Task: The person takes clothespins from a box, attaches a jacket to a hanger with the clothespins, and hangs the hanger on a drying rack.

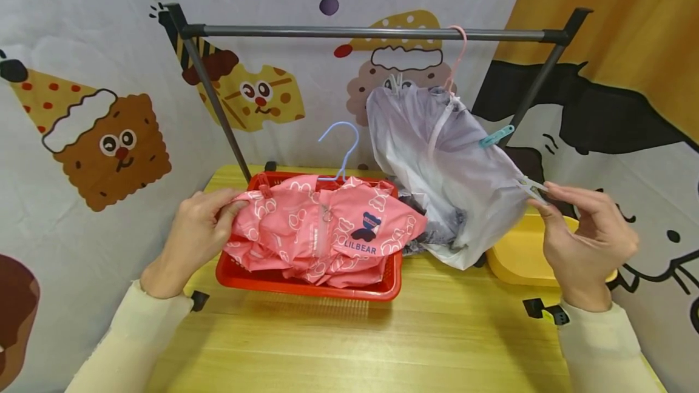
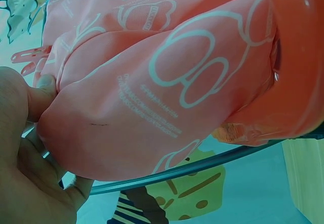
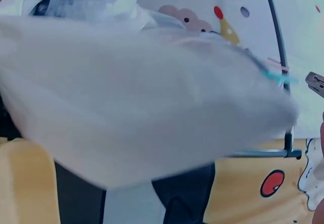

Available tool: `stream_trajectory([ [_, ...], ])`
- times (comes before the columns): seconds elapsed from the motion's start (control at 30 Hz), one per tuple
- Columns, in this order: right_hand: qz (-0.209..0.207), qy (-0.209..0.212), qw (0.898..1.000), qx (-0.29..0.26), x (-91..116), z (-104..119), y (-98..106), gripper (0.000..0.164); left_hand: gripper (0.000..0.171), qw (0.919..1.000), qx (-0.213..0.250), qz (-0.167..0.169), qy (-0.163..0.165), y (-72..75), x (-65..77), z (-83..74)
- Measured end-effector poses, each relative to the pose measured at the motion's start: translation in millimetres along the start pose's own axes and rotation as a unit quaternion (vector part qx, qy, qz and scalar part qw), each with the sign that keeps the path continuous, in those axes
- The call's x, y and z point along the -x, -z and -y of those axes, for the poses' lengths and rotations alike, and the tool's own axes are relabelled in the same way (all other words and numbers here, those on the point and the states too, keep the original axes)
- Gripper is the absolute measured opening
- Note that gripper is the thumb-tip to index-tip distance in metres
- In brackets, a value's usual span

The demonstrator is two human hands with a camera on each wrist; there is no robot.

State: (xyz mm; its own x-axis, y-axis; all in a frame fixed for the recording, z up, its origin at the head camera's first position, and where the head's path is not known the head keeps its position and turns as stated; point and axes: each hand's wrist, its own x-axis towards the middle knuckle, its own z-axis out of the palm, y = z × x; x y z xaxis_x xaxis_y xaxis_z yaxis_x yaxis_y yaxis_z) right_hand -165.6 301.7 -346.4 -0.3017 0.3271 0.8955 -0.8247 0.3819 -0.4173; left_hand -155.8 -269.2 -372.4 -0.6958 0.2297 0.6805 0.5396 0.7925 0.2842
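Note:
My left hand [image 1: 196,232] pinches the edge of a pink children's jacket [image 1: 295,217] printed with white bear outlines. In the left wrist view, thumb and fingertips hold its fabric [image 2: 126,107]. The jacket lies over a red basket [image 1: 306,291], and a blue hanger [image 1: 349,153] hooks up from its neck. My right hand [image 1: 590,241] pinches a pale grey clothespin [image 1: 531,188] at the edge of a whitish garment [image 1: 464,181] on a pink hanger [image 1: 461,53]. The right wrist view has the clothespin [image 3: 316,83] apart from the blurred garment [image 3: 147,107].
A dark metal rail [image 1: 327,31] spans the back. A teal clothespin [image 1: 497,136] and a white clothespin [image 1: 395,82] grip the hanging garment; a pink clip [image 1: 264,187] is on the jacket. A yellow tray [image 1: 519,253] stands right on the wooden table [image 1: 437,332].

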Motion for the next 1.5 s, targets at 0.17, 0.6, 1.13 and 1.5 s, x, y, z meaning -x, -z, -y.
stream_trajectory([
  [0.17,0.020,0.009,0.999,-0.042,0,5,-10,0.026,0.022,1.0000,-0.003,0.003,0.004,-0.1,-0.4,-0.1],
  [0.6,0.150,-0.011,0.987,-0.057,17,-3,-28,0.025,0.025,1.0000,0.008,-0.004,0.003,-0.9,-0.9,0.3],
  [1.13,0.250,-0.145,0.957,-0.001,33,-10,-56,0.030,0.026,0.9998,0.013,-0.013,-0.002,-2.0,-0.5,-0.2],
  [1.5,0.282,-0.221,0.932,0.046,35,-9,-72,0.018,0.023,1.0000,0.002,0.003,0.004,-1.1,-0.3,1.1],
])
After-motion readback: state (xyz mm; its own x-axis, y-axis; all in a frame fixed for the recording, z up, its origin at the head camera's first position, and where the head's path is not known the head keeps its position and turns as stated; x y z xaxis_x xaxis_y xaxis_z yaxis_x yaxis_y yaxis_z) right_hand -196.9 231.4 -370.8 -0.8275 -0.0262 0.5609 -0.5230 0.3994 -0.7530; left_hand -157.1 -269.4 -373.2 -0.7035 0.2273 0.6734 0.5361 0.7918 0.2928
